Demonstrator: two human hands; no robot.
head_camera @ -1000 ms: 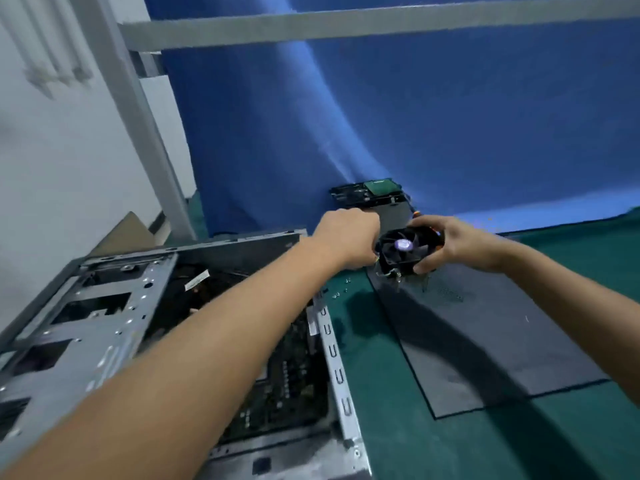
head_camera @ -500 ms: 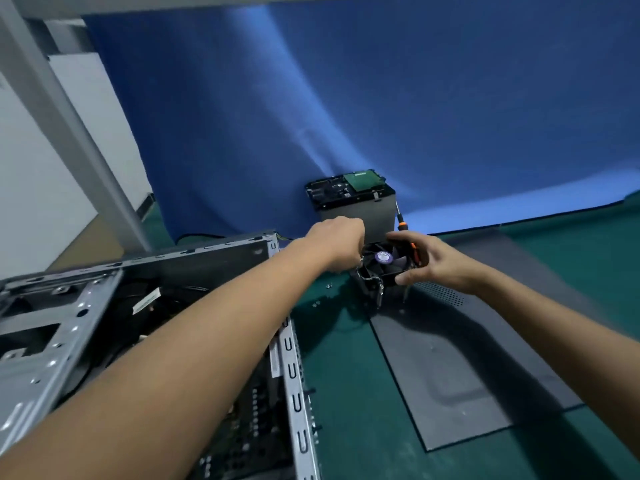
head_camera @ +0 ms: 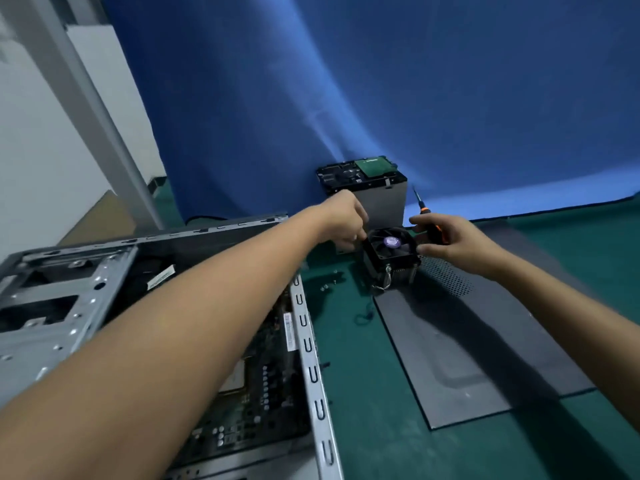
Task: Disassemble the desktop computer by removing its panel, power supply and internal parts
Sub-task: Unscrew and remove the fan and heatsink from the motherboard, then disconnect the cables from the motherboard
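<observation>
Left forearm is covering much of the circuit board; the case is running off the left edge; the screwdriver handle is hiding inside the right hand; specks beside the fan are looking too small to name.

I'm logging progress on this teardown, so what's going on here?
A person is stripping a desktop. The left hand and right hand hold the cooler fan at the far corner of the removed side panel; the right also grips a screwdriver. The open case lies left, motherboard still inside. The power supply stands behind, already out.
</observation>
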